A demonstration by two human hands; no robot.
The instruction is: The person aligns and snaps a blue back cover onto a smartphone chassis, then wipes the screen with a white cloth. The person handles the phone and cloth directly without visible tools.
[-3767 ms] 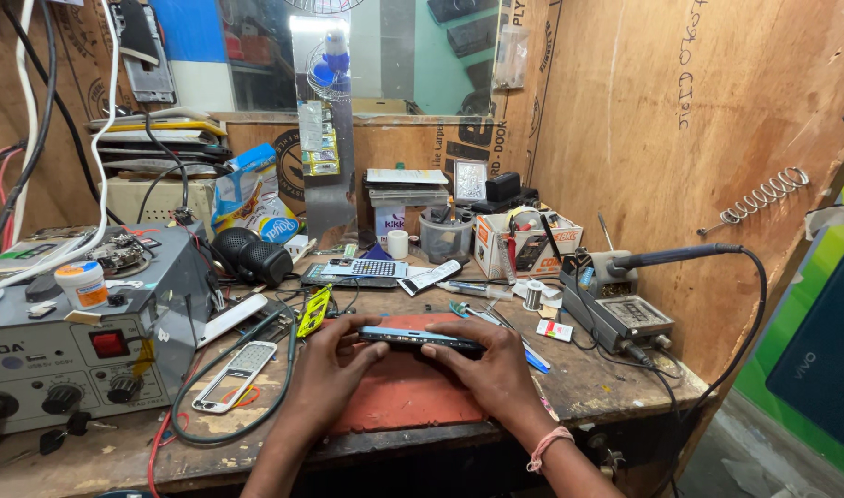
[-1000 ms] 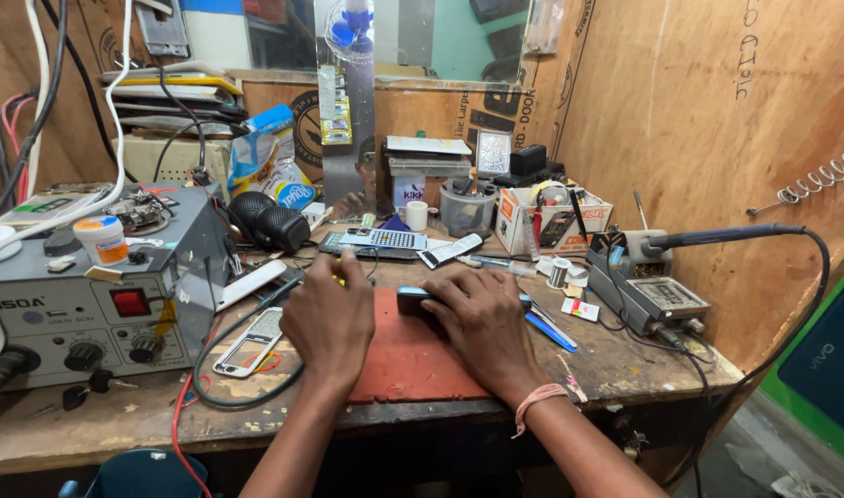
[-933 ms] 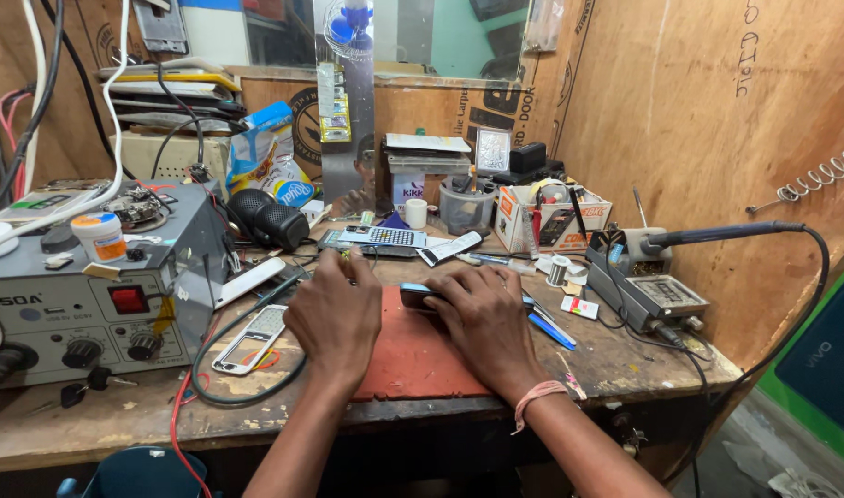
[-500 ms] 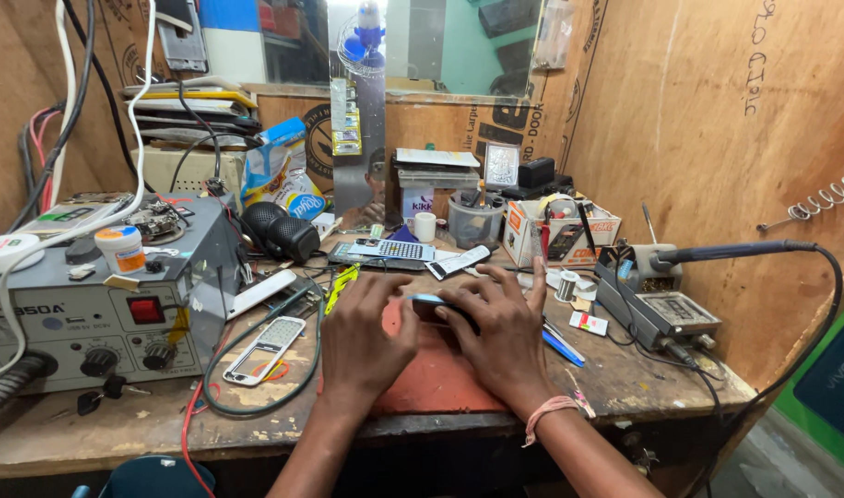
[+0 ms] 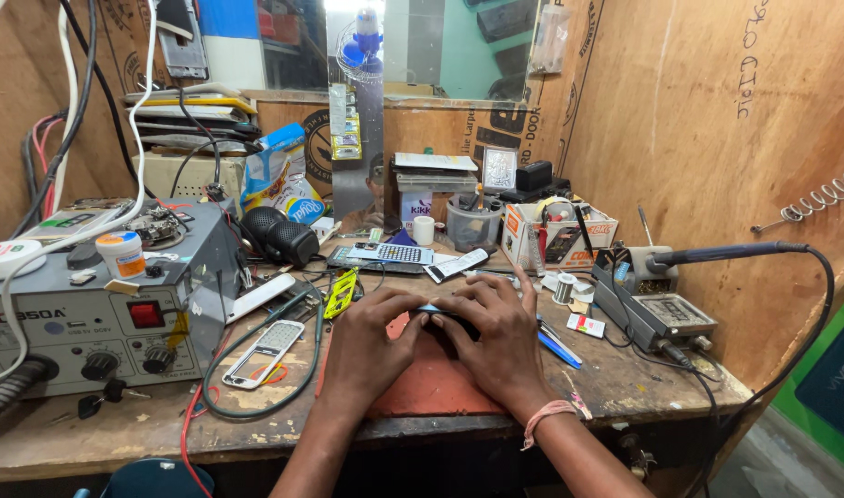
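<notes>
Both hands (image 5: 440,337) have closed together over the phone (image 5: 437,312).

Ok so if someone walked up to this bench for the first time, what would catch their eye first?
Most likely the left hand and right hand, pressed together over a small dark phone on the red mat at the front middle of the bench. Next, the big grey rework station with its red switch at the left, and the soldering iron resting in its stand at the right, against the plywood wall.
</notes>
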